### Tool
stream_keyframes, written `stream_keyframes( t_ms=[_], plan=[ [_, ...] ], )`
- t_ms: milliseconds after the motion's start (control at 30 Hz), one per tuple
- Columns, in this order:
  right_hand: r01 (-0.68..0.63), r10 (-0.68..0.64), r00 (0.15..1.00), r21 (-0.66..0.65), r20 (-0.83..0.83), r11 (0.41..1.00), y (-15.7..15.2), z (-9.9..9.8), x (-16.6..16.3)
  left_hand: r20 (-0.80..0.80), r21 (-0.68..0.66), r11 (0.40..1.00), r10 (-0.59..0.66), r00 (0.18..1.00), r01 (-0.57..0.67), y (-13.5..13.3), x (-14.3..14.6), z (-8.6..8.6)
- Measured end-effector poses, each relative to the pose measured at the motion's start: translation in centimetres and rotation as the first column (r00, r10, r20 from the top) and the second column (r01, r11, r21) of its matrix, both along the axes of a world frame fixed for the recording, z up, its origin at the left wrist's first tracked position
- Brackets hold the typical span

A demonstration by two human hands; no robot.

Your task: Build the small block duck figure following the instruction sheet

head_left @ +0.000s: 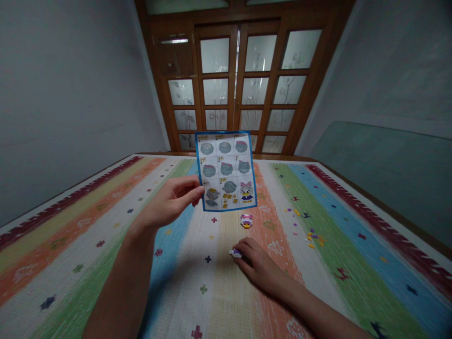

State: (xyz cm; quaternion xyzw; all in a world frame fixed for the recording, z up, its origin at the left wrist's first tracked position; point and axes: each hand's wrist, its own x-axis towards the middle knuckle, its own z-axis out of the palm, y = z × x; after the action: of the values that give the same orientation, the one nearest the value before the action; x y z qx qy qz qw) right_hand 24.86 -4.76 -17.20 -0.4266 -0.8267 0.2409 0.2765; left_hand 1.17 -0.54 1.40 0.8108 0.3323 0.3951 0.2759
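My left hand (173,200) is raised above the table and pinches the lower left corner of a blue-bordered instruction sheet (226,170) printed with a grid of build steps. My right hand (256,263) rests on the striped cloth (106,245), its fingers closed on a small white and purple brick piece (235,254). A small part-built brick figure (246,220) in white, pink and yellow lies on the cloth just beyond my right hand, below the sheet.
Several tiny loose bricks (312,235), purple and yellow, are scattered on the cloth to the right. A wooden door with frosted glass panes (236,80) stands behind the table. Grey walls close both sides, and a glass sheet (381,169) leans at the right.
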Motion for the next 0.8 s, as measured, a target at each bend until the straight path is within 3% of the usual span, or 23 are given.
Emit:
stream_keyframes(
  t_ms=[800],
  plan=[
    [0.004, -0.003, 1.000, 0.015, -0.011, 1.000, 0.01, -0.32, 0.08, 0.000, 0.004, 1.000, -0.006, 1.000, 0.006, 0.03, -0.01, -0.06]
  ],
)
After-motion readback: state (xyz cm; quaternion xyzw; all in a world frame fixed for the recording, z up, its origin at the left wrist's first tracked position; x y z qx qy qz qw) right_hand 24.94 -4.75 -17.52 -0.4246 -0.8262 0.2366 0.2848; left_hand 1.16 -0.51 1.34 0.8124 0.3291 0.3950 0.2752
